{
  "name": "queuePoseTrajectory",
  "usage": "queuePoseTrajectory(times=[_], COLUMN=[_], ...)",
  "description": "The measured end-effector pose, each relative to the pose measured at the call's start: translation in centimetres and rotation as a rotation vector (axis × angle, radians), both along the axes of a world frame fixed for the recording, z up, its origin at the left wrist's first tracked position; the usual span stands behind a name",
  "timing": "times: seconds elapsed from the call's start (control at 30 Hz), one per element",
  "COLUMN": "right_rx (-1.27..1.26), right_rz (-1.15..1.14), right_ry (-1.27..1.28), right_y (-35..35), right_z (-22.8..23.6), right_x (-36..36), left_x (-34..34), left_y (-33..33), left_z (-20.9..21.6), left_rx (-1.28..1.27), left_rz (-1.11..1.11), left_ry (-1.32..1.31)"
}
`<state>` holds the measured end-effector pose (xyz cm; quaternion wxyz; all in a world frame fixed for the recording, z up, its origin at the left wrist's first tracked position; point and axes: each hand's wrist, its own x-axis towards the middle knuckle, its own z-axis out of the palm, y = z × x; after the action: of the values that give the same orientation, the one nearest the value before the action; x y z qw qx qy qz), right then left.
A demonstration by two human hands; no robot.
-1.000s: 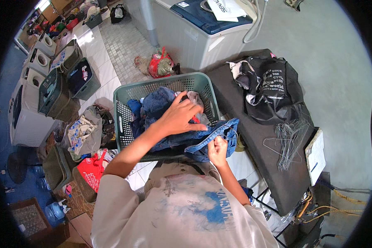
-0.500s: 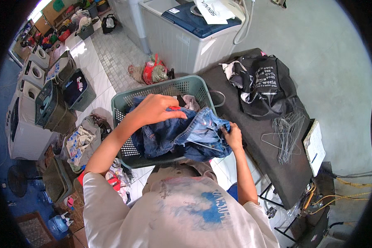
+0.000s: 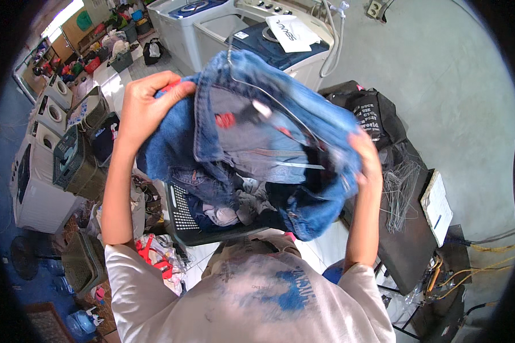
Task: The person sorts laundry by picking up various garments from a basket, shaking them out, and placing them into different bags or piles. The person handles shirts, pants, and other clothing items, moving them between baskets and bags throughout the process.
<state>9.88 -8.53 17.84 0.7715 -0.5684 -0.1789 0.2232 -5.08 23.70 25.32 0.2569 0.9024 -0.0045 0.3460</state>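
Note:
A blue denim jacket (image 3: 180,137) hangs spread between my two hands, raised above the laundry basket. Inside its opening runs a thin wire hanger (image 3: 252,86), whose hook rises at the top. My left hand (image 3: 149,106) grips the jacket at its left side, thumb pressed against the fingers; a bit of red shows there. On the opposite side my right hand (image 3: 367,157), slightly blurred, is closed on the denim. Below, the dark green basket (image 3: 180,214) holds grey and dark clothes (image 3: 249,200), partly hidden by the jacket.
To the right, a dark padded bench (image 3: 406,246) bears a black bag (image 3: 377,114), a heap of wire hangers (image 3: 399,191) and a white notepad (image 3: 436,207). Ahead stands a twin-tub washing machine (image 3: 286,34). More baskets (image 3: 80,166) and front-loading washers (image 3: 46,183) line the left.
Both hands have lifted the denim garment up out of the basket and moved apart, spreading it. The wire hanger now shows inside it, and the clothes underneath have come into view.

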Motion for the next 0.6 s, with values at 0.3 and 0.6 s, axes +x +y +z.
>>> queuePoseTrajectory(times=[0.3, 0.6], right_rx=[-0.284, -0.165], right_rz=[0.082, 0.932], right_ry=[-0.324, -0.514], right_y=[7.3, 11.7], right_z=[8.1, 12.1], right_x=[4.0, -2.3], left_x=[-2.7, -5.8], left_y=[2.0, 2.0], left_z=[0.5, 4.4], left_rx=[0.210, 0.136], left_rz=[0.348, 0.541], left_ry=[-0.021, -0.448])
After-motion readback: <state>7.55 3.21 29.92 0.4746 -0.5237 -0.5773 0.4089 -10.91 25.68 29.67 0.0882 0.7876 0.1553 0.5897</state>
